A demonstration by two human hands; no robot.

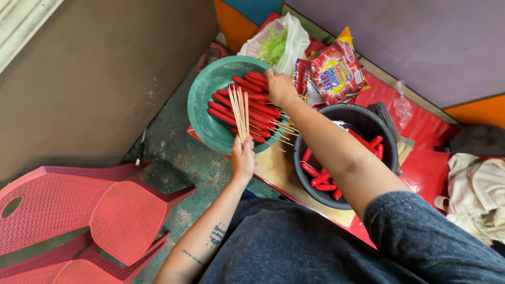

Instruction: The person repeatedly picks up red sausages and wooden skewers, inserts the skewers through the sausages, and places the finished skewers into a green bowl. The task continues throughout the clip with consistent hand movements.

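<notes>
While the left hand (243, 158) grips thin wooden skewers (240, 111), right hand (280, 87) fingers pinch a glossy red sausage (258, 77).

Thin pale wooden sticks (240, 111): small bunch, fanned upright over the green plate's (206, 100) middle. Red sausages (251, 102): skewered, laid side by side in rows across the plate's right half, stick ends jutting past its lower-right rim.
</notes>
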